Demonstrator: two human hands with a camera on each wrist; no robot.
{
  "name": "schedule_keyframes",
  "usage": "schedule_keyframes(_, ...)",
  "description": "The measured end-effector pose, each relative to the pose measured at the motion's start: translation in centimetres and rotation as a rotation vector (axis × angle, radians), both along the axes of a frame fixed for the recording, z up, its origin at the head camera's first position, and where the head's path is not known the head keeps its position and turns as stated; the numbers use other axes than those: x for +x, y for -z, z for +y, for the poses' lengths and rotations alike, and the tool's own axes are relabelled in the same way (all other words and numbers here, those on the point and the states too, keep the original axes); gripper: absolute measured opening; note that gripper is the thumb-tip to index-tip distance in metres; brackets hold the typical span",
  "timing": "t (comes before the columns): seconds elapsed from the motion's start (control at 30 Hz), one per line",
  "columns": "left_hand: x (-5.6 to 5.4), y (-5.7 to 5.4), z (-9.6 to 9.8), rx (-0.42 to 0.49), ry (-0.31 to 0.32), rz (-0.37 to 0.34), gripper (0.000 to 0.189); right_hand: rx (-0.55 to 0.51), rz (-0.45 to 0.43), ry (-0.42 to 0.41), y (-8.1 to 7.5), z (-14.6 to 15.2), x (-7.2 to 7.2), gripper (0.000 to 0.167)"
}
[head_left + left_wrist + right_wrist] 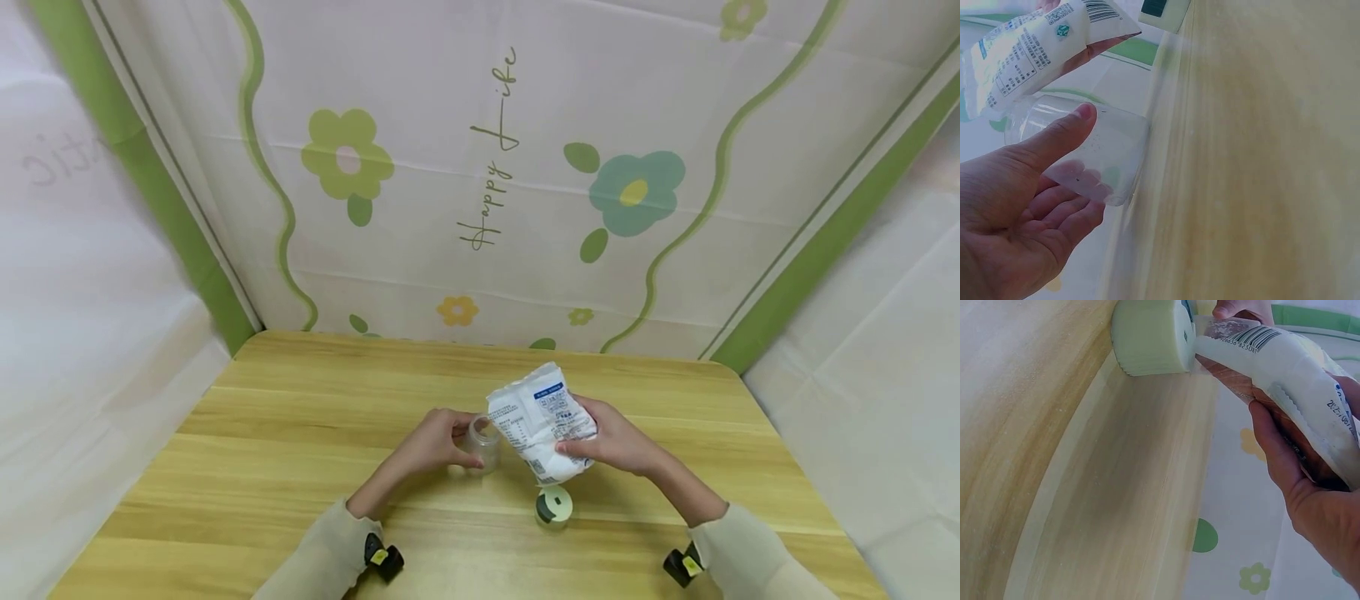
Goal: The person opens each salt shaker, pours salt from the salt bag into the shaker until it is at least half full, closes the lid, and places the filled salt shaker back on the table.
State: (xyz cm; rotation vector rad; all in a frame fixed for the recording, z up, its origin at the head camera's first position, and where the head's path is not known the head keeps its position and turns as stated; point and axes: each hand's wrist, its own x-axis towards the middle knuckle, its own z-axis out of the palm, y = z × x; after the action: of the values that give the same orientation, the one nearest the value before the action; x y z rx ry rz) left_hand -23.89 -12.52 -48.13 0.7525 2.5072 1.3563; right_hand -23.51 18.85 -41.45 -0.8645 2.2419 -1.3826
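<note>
My left hand [437, 442] grips a clear jar [486, 454] that stands upright and uncapped on the table, thumb on one side and fingers on the other. In the left wrist view the jar [1113, 140] looks see-through, with nothing visible inside. My right hand [621, 440] holds a white printed packet [536, 421] tilted, its upper left corner beside the jar's mouth. Some of the packet [1285, 369] is see-through and shows brown contents in the right wrist view. Just below the packet sits a pale green round lid [558, 502] with a dark section.
A light wooden table [300, 417] lies under both hands. White fabric walls [420, 250] with flower prints stand behind it and at both sides. Each wrist wears a small black camera, such as the left wrist camera [384, 558].
</note>
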Motion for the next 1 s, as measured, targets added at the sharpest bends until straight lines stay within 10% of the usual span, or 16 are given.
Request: schedule_keyframes(1.0,0.0,-0.2,0.1,-0.005,-0.006,-0.007,0.061,0.086,0.017,0.005,-1.4,-0.3,-0.4,0.059)
